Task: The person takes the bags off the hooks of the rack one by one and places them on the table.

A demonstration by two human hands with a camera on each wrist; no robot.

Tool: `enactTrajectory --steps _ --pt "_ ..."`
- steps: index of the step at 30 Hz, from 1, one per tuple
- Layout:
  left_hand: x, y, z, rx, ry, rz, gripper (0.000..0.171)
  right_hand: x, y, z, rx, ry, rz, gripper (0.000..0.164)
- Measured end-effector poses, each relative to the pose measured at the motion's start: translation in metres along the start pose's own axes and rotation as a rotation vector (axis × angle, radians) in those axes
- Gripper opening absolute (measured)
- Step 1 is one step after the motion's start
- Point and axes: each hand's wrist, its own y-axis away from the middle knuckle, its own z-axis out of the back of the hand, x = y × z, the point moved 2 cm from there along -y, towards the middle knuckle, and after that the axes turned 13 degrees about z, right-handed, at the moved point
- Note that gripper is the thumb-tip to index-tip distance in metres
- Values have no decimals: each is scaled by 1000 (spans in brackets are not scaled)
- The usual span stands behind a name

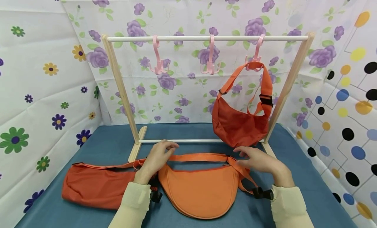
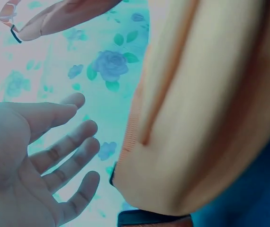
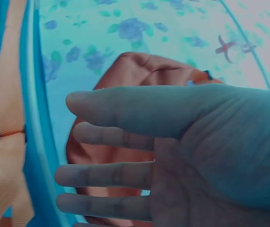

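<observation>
Fingers of the left hand and right hand stood apart, loosely extended; whether either touched the orange strap could not be judged. Orange waist bag lay on the blue worktop between the hands. Red bag lay beside it, left. Second red bag hung from a pink hook (rightmost of three) on the rack's white rod.

Orange bag: half-moon, lying flat on blue counter, curved edge to front; strap runs behind straight edge.
</observation>
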Motion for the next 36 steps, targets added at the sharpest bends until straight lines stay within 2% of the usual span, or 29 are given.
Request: enactTrajectory --steps 5,11,15,20,23,28,36 --pt "-9 2 2 -19 37 -23 19 8 5 9 -12 -50 89 48" --pt "-17 7 2 0 115 -43 20 8 6 11 -39 -140 195 41" --pt "-25 8 2 6 159 -82 20 7 8 15 -97 -150 233 40" --pt "-34 11 4 25 200 -116 20 7 6 20 -151 -195 238 36" --pt "-39 14 4 35 224 -138 20 8 6 23 -202 -212 239 31" --pt "-48 18 2 50 255 -163 20 10 8 27 -322 -173 263 23" --pt "-59 19 -9 106 277 -169 21 17 13 33 -523 -147 325 19"
